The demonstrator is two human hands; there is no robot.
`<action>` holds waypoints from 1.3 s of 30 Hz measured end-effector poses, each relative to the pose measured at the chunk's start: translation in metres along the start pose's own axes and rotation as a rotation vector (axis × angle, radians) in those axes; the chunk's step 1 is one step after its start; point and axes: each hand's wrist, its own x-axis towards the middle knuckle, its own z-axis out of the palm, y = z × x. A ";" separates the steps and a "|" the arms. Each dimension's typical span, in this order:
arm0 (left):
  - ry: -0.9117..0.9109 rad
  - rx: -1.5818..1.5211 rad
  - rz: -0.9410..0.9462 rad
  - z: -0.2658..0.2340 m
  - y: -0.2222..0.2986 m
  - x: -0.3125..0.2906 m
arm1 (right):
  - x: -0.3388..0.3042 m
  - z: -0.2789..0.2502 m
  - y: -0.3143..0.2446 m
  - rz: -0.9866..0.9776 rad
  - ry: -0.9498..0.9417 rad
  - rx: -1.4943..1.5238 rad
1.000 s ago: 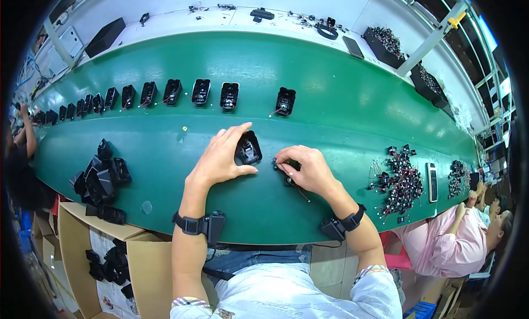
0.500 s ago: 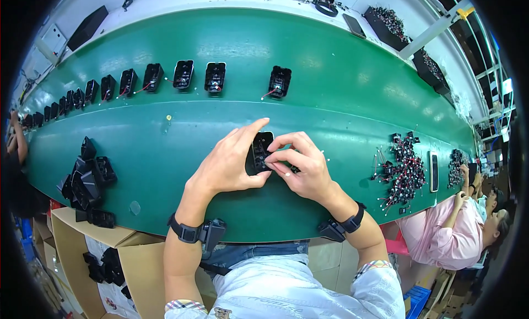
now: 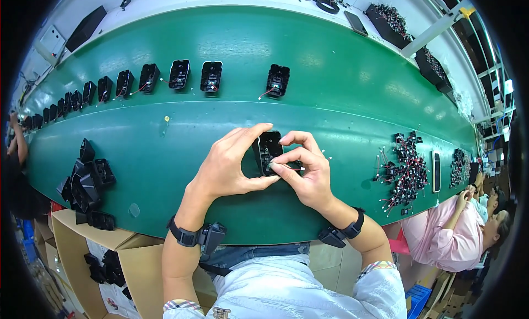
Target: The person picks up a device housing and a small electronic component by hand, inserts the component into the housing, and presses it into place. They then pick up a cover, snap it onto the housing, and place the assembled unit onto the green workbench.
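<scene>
In front of me on the green bench a black plastic housing [image 3: 269,144] lies with its hollow side up. My left hand [image 3: 223,163] curves around it, fingers at its far end and thumb at its near end. The thumb and fingers of my right hand [image 3: 309,173] pinch inside the near part of the housing. A small part with a red wire [image 3: 301,169] shows at those fingertips; most of it is covered by them. To the right lies a pile of small black wired parts [image 3: 406,170]. At the left, empty black housings [image 3: 85,181] are heaped together.
A row of black housings [image 3: 179,74], several with red wires, runs along the bench's far half. A phone [image 3: 436,171] lies right of the wired parts. Below the left edge stands an open cardboard box [image 3: 140,269]. People [image 3: 441,236] sit at the right.
My right fingertips have shifted slightly within the housing, and a red wire now shows beside them. My left hand still holds the housing. The view has shifted slightly.
</scene>
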 end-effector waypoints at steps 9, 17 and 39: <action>0.056 -0.037 0.089 -0.001 0.005 0.004 | -0.006 -0.003 -0.005 0.001 0.038 0.161; 0.034 -0.028 0.071 0.000 0.005 0.003 | -0.004 -0.005 -0.002 -0.052 0.016 0.043; -0.018 0.056 -0.018 0.013 -0.002 -0.001 | 0.014 -0.028 -0.005 -0.116 -0.114 -0.186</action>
